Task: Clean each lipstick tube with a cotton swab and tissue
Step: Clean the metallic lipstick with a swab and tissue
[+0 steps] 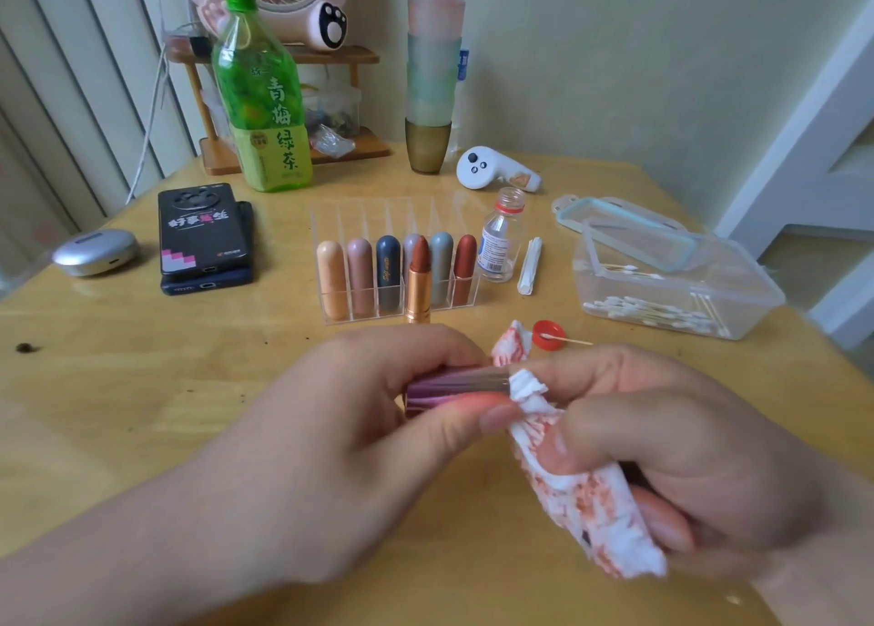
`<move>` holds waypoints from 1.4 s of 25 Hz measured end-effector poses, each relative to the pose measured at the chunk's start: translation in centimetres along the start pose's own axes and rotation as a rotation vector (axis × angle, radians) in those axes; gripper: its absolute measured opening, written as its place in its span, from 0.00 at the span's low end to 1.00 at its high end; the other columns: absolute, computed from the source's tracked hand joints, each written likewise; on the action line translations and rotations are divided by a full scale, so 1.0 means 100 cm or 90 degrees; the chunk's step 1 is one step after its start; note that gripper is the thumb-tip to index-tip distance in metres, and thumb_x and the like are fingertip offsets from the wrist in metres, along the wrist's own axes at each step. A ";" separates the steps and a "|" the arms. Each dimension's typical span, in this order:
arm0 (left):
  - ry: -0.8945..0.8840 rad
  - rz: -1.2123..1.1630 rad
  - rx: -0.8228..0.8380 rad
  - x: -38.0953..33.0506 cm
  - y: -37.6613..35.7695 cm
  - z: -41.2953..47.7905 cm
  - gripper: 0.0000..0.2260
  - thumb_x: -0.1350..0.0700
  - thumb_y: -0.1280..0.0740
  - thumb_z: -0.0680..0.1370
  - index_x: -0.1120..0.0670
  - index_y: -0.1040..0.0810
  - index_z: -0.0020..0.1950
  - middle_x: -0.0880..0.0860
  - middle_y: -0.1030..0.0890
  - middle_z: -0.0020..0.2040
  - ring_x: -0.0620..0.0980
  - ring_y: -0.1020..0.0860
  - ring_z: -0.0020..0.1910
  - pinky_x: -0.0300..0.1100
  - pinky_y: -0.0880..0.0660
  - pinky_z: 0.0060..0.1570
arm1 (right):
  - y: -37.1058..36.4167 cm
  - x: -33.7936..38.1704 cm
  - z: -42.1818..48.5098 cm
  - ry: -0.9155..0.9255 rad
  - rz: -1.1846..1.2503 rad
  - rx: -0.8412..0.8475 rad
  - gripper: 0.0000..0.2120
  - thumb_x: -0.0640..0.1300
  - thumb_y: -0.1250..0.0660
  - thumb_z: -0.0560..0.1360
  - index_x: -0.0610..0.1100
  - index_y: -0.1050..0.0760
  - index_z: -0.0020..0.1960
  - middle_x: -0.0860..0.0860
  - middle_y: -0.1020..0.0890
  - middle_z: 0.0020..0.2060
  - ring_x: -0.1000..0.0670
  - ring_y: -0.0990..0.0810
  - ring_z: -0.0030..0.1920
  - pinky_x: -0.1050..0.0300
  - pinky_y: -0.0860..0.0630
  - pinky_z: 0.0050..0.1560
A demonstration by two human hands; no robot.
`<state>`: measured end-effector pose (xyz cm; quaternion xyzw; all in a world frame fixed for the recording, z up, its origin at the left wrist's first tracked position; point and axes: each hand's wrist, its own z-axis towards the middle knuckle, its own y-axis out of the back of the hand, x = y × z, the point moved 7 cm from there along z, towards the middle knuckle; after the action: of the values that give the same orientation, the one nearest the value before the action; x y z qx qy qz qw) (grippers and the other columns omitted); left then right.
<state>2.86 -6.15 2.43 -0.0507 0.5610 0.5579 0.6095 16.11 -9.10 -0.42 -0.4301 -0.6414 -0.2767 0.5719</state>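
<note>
Hands together: left hand (pixel 340 436) tight around purple lipstick tube (pixel 454 384), right hand (pixel 686 436) around stained tissue (pixel 586 507) at its end.

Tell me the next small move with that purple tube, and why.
Probably turn the purple tube a little in the left hand, so the tissue wipes round its end. The left hand holds the tube sideways, and the right hand pinches the red-stained tissue against the tube's right end, where a cleaner white fold sits.
</note>
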 end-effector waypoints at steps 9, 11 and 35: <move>0.329 -0.427 0.160 0.031 -0.023 -0.003 0.23 0.38 0.33 0.73 0.59 0.18 0.41 0.58 0.26 0.29 0.53 0.28 0.24 0.43 0.26 0.23 | 0.000 0.021 -0.003 0.239 -0.412 -0.143 0.07 0.28 0.40 0.69 0.33 0.27 0.35 0.46 0.31 0.25 0.52 0.32 0.25 0.60 0.33 0.27; 0.399 -0.597 0.223 0.030 -0.033 -0.005 0.22 0.43 0.34 0.76 0.64 0.20 0.44 0.58 0.29 0.27 0.51 0.32 0.21 0.39 0.28 0.20 | -0.004 0.029 -0.005 0.306 -0.537 -0.176 0.11 0.24 0.39 0.66 0.37 0.27 0.32 0.53 0.29 0.29 0.59 0.29 0.30 0.69 0.34 0.32; 0.070 -0.229 0.083 0.010 -0.001 -0.002 0.12 0.46 0.31 0.76 0.55 0.20 0.43 0.49 0.23 0.32 0.49 0.27 0.27 0.38 0.30 0.30 | -0.011 0.027 -0.013 0.279 -0.577 -0.144 0.13 0.27 0.38 0.69 0.43 0.21 0.40 0.51 0.32 0.24 0.55 0.33 0.24 0.62 0.33 0.26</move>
<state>2.54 -5.66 1.59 -0.1407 0.6104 0.3989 0.6697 15.84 -10.12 2.61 -0.1002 -0.5945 -0.6480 0.4655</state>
